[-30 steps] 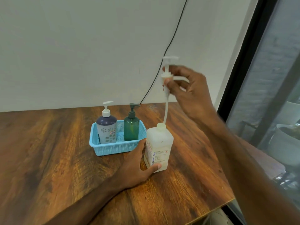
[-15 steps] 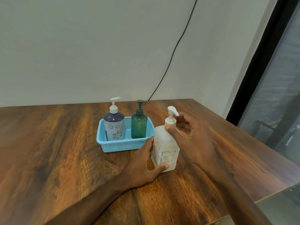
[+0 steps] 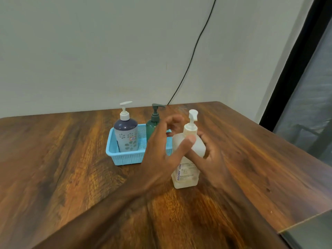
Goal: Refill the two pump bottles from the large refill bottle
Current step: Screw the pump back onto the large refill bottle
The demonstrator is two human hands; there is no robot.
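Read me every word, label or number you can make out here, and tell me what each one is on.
"BIOCHEK · CHG": printed sideways on the label of the large refill bottle; the left hand may hide more.
Fine print on that same label: too small to read.
The red-edged sticker on the dark blue pump bottle: blurred, unreadable.
On the green pump bottle: no text visible.
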